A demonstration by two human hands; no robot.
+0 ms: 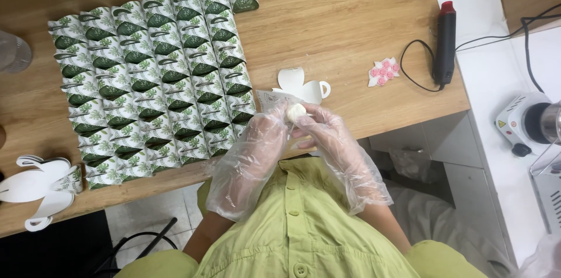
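Both my hands wear clear plastic gloves and meet over the table's front edge. My left hand (257, 149) and my right hand (327, 137) together pinch a small white round lump (295, 112) between their fingertips. A thin clear wrapper (270, 100) sticks out just behind my left fingers. Right behind the lump lies a flat white die-cut card blank (299, 84) on the wooden table (339, 26).
Several rows of small folded green leaf-print boxes (158, 73) cover the table's left half. A stack of flat white blanks (41, 187) lies at the lower left. Pink flower decorations (384, 71) and a black glue gun (446, 44) with cord sit right. A white hot plate (529, 123) stands on the side counter.
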